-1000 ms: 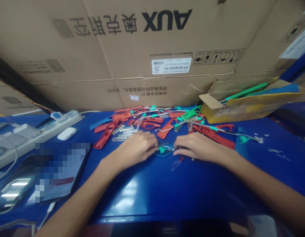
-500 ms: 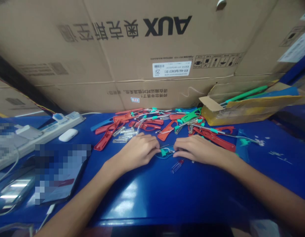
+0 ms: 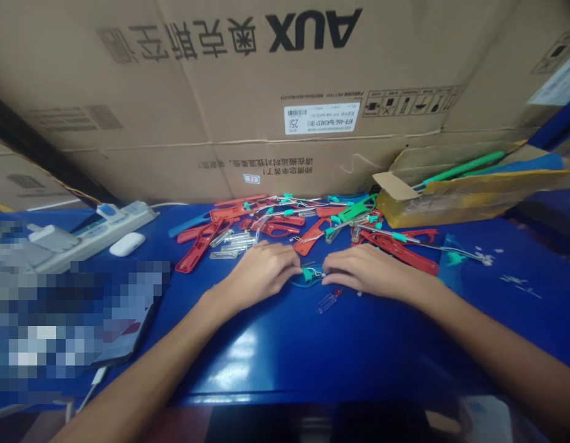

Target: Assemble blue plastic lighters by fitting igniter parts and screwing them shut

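On the blue table, a blue lighter casing (image 3: pixel 303 283) lies between my hands, with a green trigger piece (image 3: pixel 308 273) and a thin white wire in it. My left hand (image 3: pixel 268 267) has its fingers closed on the casing's left end, next to the green piece. From the other side, my right hand (image 3: pixel 361 269) pinches at its right end, by the wire; the fingers partly hide what they grip. Just in front of the right hand lies a clear fuel tank (image 3: pixel 328 302) with a red tip.
Behind my hands spreads a heap of red casings (image 3: pixel 197 249), clear tanks (image 3: pixel 236 243), rods and a green casing (image 3: pixel 356 210). An open carton (image 3: pixel 433 212) stands back right against a large cardboard box (image 3: pixel 248 123). At left are a power strip (image 3: pixel 95 237), a white case (image 3: pixel 127 244) and a phone (image 3: pixel 132 332).
The view has tilted down slightly, so the box print sits higher. Both hands stay at the blue casing; the fingers have shifted only a little around the green piece.
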### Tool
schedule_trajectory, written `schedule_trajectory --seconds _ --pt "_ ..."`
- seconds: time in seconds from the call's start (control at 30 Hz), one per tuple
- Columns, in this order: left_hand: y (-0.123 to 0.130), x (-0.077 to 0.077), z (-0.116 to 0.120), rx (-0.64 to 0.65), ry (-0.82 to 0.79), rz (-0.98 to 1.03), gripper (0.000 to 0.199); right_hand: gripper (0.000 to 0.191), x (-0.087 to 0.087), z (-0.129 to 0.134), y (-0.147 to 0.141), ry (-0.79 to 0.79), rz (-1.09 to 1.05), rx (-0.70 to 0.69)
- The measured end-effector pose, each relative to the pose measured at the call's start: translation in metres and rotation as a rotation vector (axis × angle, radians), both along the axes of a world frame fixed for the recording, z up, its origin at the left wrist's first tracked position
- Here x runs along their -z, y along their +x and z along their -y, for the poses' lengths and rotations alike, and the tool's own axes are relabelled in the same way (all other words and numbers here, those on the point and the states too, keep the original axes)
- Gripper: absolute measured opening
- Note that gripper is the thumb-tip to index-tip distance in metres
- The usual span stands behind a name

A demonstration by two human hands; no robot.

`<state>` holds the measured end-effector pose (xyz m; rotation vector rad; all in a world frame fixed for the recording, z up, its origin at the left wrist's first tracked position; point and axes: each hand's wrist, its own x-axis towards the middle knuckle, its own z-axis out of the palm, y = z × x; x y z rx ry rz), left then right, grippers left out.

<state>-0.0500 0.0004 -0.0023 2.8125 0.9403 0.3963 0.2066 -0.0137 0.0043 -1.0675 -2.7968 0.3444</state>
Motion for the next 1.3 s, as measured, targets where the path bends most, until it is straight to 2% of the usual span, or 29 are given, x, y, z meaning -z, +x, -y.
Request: schedule_trajectory --seconds 0.3,0.6,0.83,1.03,1.3 --pt "0.0001 0.0005 -0.002 -0.02 -0.073 0.035 0.018 0.027 0.004 0.0035 -0.0019 0.088 0.065 0.018" --pt "0.0008 0.0019 -0.0025 -0.063 -0.063 0.041 0.02 0.025 0.0046 0.0048 -0.0032 0.139 0.113 0.036" --pt "0.0013 0.0057 -0.0031 -0.033 0.045 0.051 0.02 0.028 0.0077 0.003 -0.0014 0.171 0.113 0.02" --pt "0.0024 0.007 0.0 -0.108 0.0 0.05 0.017 0.032 0.0085 0.0027 -0.0023 0.214 0.141 0.004" --pt "0.0018 0.0082 0.0001 -0.117 -0.073 0.09 0.019 0.038 0.009 0.0011 -0.0009 0.189 0.104 0.017"
